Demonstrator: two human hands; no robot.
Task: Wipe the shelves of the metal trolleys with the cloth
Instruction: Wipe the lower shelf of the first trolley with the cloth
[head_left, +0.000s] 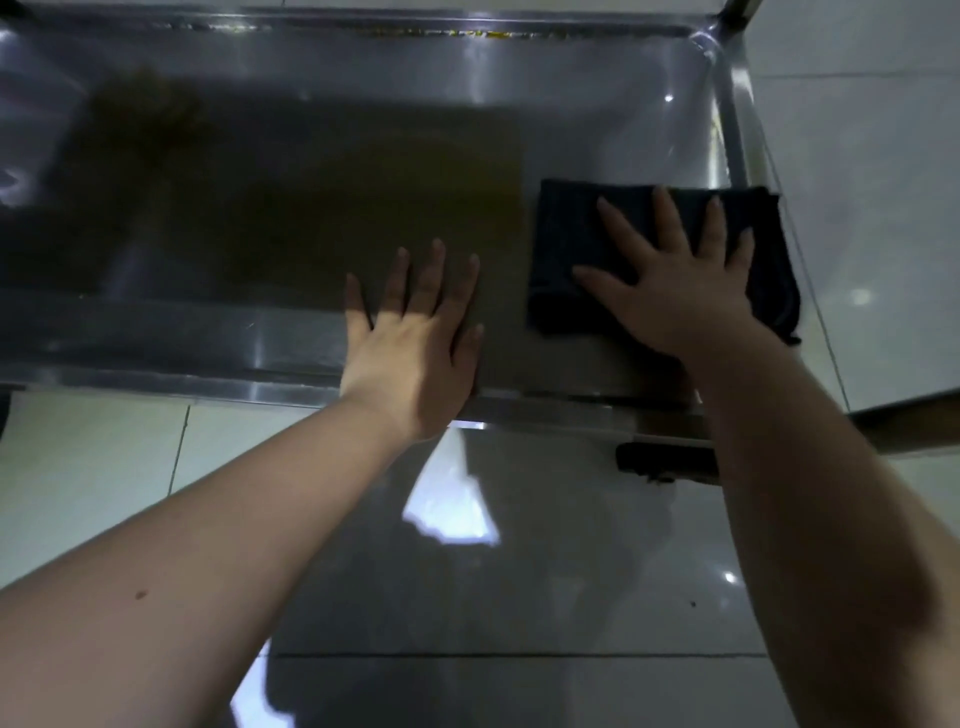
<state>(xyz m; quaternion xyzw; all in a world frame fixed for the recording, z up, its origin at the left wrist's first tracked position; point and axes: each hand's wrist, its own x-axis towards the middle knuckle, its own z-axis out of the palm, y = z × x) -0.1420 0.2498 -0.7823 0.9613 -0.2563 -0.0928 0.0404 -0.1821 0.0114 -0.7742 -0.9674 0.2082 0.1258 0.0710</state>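
— Glossy pale floor tiles (519, 597) throw back a bright patch of light near the middle. What stands on them?

— A metal trolley. Its shelf (260, 208) fills the upper part of the view. It is a shallow steel tray with a raised rim (208, 382) and rounded corners. The steel is smooth and mirror-like, with a dull brownish patch across the middle. I cannot tell whether that is a stain or a reflection.

— And the cloth?

— The cloth (571, 234) is dark and soft, folded into a thick rectangle. It lies flat at the right end of the shelf, with its right edge reaching the side rim.

— Is anyone holding it?

— The right hand (675, 291) lies on top of it, palm down, fingers (623, 228) straight and spread, so it is pressing rather than clutching. The left hand (415, 353) lies flat on bare steel just beside the cloth. Its fingers are straight too, and it holds nothing.

— What else is around, or in the way?

— Both forearms cross the near rim. An upright post (735, 13) rises at the far right corner. A black part (660, 460), perhaps a wheel, sits under the near edge, and the right arm partly hides it.
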